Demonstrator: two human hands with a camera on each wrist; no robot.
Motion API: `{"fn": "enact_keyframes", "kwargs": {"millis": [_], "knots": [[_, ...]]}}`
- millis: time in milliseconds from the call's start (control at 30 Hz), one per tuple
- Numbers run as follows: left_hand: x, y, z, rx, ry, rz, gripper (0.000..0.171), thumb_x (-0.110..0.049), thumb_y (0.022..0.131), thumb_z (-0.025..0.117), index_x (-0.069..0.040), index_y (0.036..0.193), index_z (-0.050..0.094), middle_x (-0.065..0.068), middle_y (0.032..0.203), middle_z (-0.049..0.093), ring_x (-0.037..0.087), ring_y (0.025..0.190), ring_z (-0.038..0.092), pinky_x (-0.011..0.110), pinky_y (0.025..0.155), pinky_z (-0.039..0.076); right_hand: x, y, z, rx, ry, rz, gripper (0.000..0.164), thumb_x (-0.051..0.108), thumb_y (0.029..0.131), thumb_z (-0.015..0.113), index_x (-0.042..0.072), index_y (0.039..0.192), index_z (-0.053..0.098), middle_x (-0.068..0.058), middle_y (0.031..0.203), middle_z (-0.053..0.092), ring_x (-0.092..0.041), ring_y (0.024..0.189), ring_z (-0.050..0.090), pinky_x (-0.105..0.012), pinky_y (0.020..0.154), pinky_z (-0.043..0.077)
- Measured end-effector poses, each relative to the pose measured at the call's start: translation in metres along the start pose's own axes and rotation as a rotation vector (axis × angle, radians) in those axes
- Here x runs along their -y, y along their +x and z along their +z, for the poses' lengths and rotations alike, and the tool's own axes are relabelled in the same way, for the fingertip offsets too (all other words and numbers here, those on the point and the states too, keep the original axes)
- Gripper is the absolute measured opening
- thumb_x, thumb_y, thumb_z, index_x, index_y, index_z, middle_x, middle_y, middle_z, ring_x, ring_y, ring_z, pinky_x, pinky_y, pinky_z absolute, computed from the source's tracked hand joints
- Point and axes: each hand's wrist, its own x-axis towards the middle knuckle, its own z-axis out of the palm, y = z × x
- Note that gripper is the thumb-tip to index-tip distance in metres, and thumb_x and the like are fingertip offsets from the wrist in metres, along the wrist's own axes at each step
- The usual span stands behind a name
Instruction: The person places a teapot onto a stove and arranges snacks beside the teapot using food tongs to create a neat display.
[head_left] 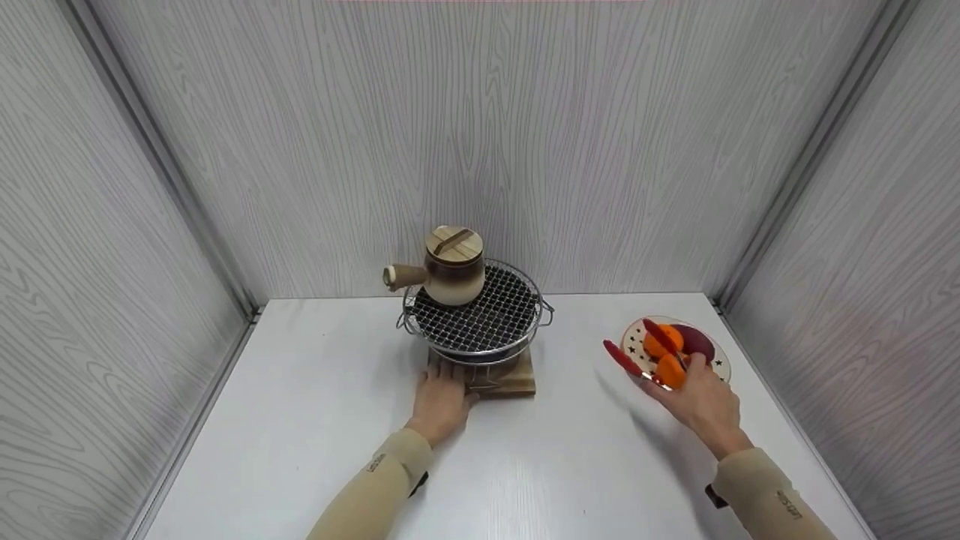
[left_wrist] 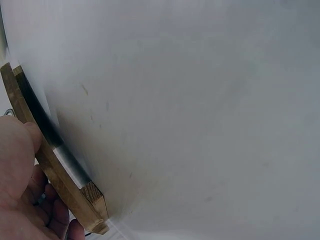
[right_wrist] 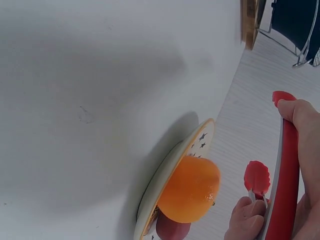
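- Tongs (right_wrist: pixel 287 182), red: in my right grip (head_left: pixel 701 401), fingers closed around them, arms spread, raised by the star-patterned plate (head_left: pixel 634 337); probably light, springy, best held mid-arm.
- Wooden base (head_left: pixel 517 379): under the grill (head_left: pixel 510 307), my left grip (head_left: pixel 441 401) clasping its corner; likely rigid, edge-held.

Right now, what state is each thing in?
Pot: upright on the grill.
Lid: on the pot, closed.
Grill: set over the wooden base.
Wooden base: gripped by the left hand.
Tongs: spread open, held by the right hand.
Plate: face up, holding orange fruit and a purple item.
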Motion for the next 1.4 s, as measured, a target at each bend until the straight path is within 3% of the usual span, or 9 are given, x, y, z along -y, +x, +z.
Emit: {"fn": "enact_keyframes", "kwargs": {"millis": [200,433,633,833,1067,1267,1400], "knots": [[0.001,0.0,0.0,-0.004,-0.001,0.0,0.081,-0.045,0.104,0.077,0.008,0.159,0.05,0.036,0.168,0.049,0.057,0.157,0.048,0.069,0.122,0.049,-0.009,-0.001,-0.004,0.014,0.031,0.019,0.11,0.081,0.085,0.081,-0.004,0.143,0.044,-0.024,0.106,0.067,-0.034,0.08,0.062,-0.038,0.064,0.051],[-0.001,-0.001,-0.002,-0.01,0.024,0.006,0.081,-0.047,0.104,0.077,0.008,0.159,0.052,0.034,0.167,0.051,0.057,0.157,0.048,0.066,0.115,0.053,-0.02,-0.004,-0.009,-0.007,0.034,0.012,0.116,0.079,0.088,0.079,-0.011,0.151,0.042,-0.041,0.135,0.068,-0.042,0.09,0.07,-0.053,0.074,0.066],[-0.003,0.0,-0.004,-0.005,0.02,-0.005,0.082,-0.048,0.103,0.077,0.006,0.16,0.051,0.033,0.169,0.05,0.056,0.156,0.049,0.066,0.116,0.053,-0.029,-0.005,-0.014,-0.005,0.026,0.039,0.121,0.084,0.088,0.076,-0.013,0.151,0.041,-0.042,0.129,0.069,-0.039,0.082,0.068,-0.042,0.061,0.057],[-0.002,-0.001,-0.002,-0.014,0.033,-0.002,0.084,-0.048,0.103,0.077,0.005,0.161,0.05,0.032,0.168,0.051,0.054,0.157,0.049,0.064,0.115,0.054,-0.038,-0.006,-0.014,-0.005,-0.003,0.064,0.125,0.089,0.086,0.073,-0.014,0.148,0.041,-0.043,0.127,0.068,-0.046,0.087,0.071,-0.049,0.064,0.059],[-0.002,-0.001,-0.004,-0.026,0.048,0.007,0.085,-0.049,0.102,0.078,0.005,0.161,0.05,0.032,0.168,0.052,0.055,0.157,0.049,0.064,0.117,0.053,-0.047,-0.008,-0.016,-0.007,-0.002,0.097,0.117,0.087,0.085,0.076,-0.012,0.138,0.044,-0.033,0.109,0.069,-0.038,0.079,0.065,-0.041,0.06,0.053],[-0.001,-0.001,-0.002,-0.037,0.038,0.009,0.087,-0.048,0.102,0.078,0.007,0.162,0.048,0.034,0.168,0.051,0.056,0.156,0.049,0.064,0.115,0.054,-0.054,-0.01,-0.016,0.009,-0.007,0.12,0.117,0.084,0.085,0.079,-0.013,0.14,0.041,-0.036,0.112,0.068,-0.042,0.084,0.067,-0.048,0.064,0.057],[-0.002,-0.001,-0.002,-0.023,0.037,0.005,0.088,-0.048,0.103,0.077,0.006,0.164,0.045,0.034,0.169,0.049,0.056,0.157,0.048,0.066,0.115,0.053,-0.057,-0.013,-0.013,0.008,-0.003,0.128,0.115,0.082,0.086,0.079,-0.014,0.138,0.041,-0.038,0.109,0.067,-0.041,0.08,0.065,-0.044,0.06,0.055]]}}
